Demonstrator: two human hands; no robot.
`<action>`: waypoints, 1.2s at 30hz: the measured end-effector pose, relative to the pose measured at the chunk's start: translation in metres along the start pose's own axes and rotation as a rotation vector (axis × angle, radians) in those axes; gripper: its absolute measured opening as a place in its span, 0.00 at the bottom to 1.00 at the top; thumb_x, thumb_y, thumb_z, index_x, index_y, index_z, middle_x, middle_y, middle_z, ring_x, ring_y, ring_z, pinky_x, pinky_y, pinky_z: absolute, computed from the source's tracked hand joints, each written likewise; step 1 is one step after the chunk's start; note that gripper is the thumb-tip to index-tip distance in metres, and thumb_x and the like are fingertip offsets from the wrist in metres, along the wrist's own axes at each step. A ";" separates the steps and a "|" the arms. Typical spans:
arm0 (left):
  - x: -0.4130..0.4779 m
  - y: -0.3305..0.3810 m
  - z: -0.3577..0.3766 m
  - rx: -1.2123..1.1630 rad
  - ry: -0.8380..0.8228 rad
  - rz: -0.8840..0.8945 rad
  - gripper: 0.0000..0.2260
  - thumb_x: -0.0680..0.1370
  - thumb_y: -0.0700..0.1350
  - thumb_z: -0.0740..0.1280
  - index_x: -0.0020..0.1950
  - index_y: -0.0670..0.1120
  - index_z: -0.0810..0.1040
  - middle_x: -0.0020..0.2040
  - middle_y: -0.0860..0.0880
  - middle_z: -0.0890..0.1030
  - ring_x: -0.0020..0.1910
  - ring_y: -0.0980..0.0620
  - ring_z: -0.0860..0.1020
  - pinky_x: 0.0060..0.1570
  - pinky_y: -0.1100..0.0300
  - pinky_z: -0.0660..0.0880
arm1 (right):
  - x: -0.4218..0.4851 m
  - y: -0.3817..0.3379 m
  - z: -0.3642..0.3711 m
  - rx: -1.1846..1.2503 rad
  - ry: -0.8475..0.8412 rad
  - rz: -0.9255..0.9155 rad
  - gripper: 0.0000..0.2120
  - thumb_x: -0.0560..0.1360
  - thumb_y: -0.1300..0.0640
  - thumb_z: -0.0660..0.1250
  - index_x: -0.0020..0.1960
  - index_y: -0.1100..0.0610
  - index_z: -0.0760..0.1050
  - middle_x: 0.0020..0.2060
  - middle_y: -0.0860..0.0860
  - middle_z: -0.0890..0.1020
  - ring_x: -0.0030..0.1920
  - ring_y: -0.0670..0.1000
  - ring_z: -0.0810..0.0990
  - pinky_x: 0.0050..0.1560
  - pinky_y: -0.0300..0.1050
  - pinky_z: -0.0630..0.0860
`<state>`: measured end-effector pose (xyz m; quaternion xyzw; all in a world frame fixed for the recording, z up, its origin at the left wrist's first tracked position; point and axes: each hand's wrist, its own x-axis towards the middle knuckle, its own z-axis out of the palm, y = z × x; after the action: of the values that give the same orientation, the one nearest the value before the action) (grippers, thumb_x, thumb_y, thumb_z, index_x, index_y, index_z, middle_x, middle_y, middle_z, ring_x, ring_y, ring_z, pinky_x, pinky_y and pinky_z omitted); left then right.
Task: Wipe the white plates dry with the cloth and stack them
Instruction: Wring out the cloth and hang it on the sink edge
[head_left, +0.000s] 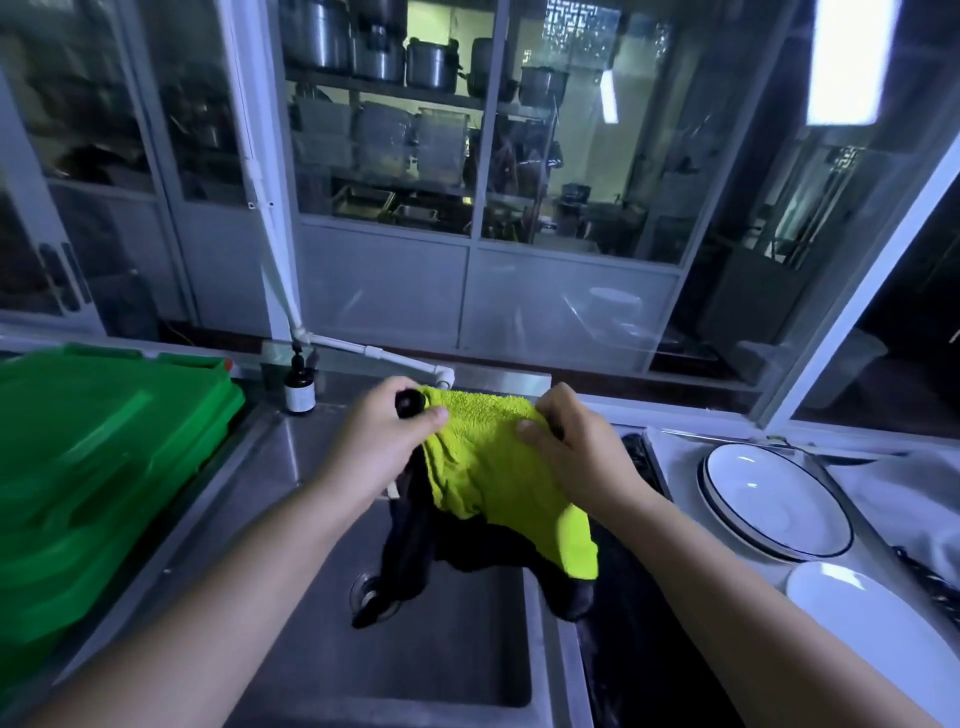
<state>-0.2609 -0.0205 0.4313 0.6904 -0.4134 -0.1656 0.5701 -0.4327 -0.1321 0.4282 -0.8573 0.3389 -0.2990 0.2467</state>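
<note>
Plainly, one cloth (488, 467), yellow-green backed with black, hangs over the sink (441, 649). The left hand (387, 431) and right hand (576, 457) each pinch a top corner, and its tail hides part of the drain. To the right lie stacked dark-rimmed white plates (774, 499), two rims showing, and one plain white plate (862, 618). To the left stand green crates (93, 457), with one brown bottle (300, 384) beside the tap (384, 356).

A steel sink (415, 649) sits below glass-panelled windows (571, 291). Behind the glass, dim shelves (384, 93) carry metal pots (431, 65). A white pipe (275, 249) runs down the frame.
</note>
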 end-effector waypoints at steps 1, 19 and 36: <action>0.004 0.006 -0.005 0.004 0.019 0.048 0.07 0.73 0.41 0.73 0.46 0.48 0.76 0.39 0.53 0.79 0.36 0.59 0.75 0.37 0.73 0.68 | 0.000 0.003 -0.004 -0.021 -0.016 -0.016 0.14 0.76 0.49 0.68 0.40 0.48 0.63 0.28 0.46 0.69 0.30 0.46 0.67 0.35 0.48 0.65; 0.010 -0.010 -0.045 0.316 -0.167 0.157 0.19 0.74 0.29 0.64 0.50 0.54 0.77 0.51 0.48 0.82 0.50 0.46 0.79 0.52 0.55 0.73 | -0.012 0.070 0.000 0.000 -0.411 0.131 0.14 0.66 0.64 0.76 0.37 0.50 0.73 0.32 0.45 0.75 0.33 0.43 0.72 0.32 0.34 0.69; -0.053 -0.210 -0.009 0.180 -0.298 -0.592 0.16 0.70 0.25 0.66 0.52 0.40 0.78 0.47 0.42 0.78 0.45 0.47 0.74 0.42 0.60 0.67 | -0.071 0.136 0.090 -0.018 -0.593 0.448 0.11 0.68 0.62 0.75 0.44 0.51 0.76 0.34 0.47 0.77 0.34 0.47 0.75 0.36 0.42 0.73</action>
<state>-0.2062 0.0277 0.2266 0.7961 -0.2868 -0.3860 0.3673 -0.4724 -0.1487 0.2563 -0.8133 0.4345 0.0269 0.3861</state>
